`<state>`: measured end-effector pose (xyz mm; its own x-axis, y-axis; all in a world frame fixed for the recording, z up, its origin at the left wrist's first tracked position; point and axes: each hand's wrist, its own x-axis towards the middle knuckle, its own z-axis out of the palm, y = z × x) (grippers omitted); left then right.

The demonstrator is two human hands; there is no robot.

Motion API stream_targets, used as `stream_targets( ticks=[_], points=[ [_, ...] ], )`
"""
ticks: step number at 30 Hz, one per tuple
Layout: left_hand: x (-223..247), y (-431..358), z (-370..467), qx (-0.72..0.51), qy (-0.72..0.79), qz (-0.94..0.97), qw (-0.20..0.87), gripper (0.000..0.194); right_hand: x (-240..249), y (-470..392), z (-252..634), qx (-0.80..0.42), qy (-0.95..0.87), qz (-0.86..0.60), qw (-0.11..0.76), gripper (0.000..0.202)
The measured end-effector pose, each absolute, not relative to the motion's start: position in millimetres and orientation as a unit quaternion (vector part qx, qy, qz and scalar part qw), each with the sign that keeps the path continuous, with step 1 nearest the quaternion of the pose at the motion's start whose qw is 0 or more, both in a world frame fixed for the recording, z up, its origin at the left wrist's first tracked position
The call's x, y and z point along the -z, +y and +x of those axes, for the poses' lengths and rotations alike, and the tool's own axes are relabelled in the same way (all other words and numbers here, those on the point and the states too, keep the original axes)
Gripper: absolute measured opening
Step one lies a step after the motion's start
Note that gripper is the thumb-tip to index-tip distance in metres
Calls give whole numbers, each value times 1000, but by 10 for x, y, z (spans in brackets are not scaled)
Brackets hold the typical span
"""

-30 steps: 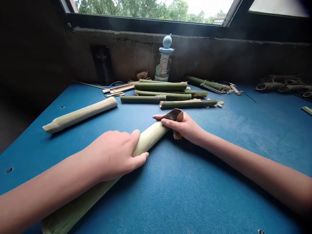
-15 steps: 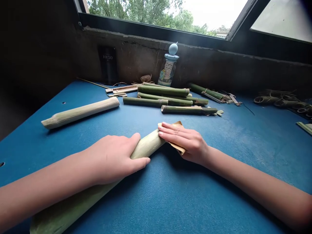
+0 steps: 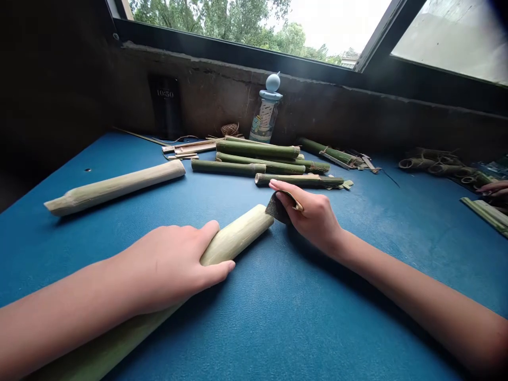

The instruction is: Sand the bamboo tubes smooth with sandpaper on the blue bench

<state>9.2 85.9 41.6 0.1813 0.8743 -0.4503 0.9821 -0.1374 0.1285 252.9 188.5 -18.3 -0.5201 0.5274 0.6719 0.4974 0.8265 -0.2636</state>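
Note:
A pale, peeled bamboo tube (image 3: 240, 233) slants across the blue table from the lower left toward the middle. My left hand (image 3: 178, 264) wraps over it from above, thumb and fingers on its two sides. Beyond the tube's far end, my right hand (image 3: 313, 214) pinches a folded sheet of sandpaper (image 3: 278, 208). The dark gritty face of the sheet shows, and one corner is at the rim of the tube's end. A second peeled bamboo piece (image 3: 119, 188) lies to the left, apart from both hands.
Several green bamboo lengths (image 3: 257, 150) lie along the back, with split strips (image 3: 194, 148) beside them. A bottle with a blue lid (image 3: 264, 119) and a dark phone (image 3: 165, 108) stand by the wall. At the right edge, another person's hand (image 3: 494, 189) is near cut bamboo (image 3: 486, 214).
My right hand has lifted the sandpaper off the tube's upper surface and turned it on edge at the tube's end. My left hand keeps its hold. The other person's hand has come into view.

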Motion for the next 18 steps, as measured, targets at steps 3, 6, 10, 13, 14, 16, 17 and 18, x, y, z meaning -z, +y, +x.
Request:
stream_targets(
  ticks=[3, 6, 10, 13, 14, 16, 17, 18],
  points=[
    [-427, 780, 174, 143, 616, 757, 163, 45, 172, 2058, 2524, -115, -821, -412, 377, 28],
    [-349, 625, 263, 131, 597, 788, 67, 39, 118, 2048, 2486, -185, -790, -464, 356, 25],
    [-192, 444, 313, 70, 535, 830, -137, 44, 82, 1803, 2387, -316, -762, -461, 327, 27],
    [-140, 406, 300, 39, 502, 842, -196, 46, 89, 1676, 2338, -358, -731, -474, 336, 30],
    [-135, 403, 295, 38, 498, 843, -201, 46, 92, 1678, 2340, -349, -736, -468, 343, 31],
    [-131, 392, 290, 44, 488, 847, -205, 47, 89, 1743, 2371, -293, -767, -445, 358, 30],
    [-129, 381, 290, 51, 483, 849, -206, 49, 83, 1793, 2394, -249, -785, -437, 363, 29],
    [-127, 369, 290, 59, 477, 853, -203, 51, 74, 1842, 2415, -203, -799, -432, 366, 29]
  ],
)
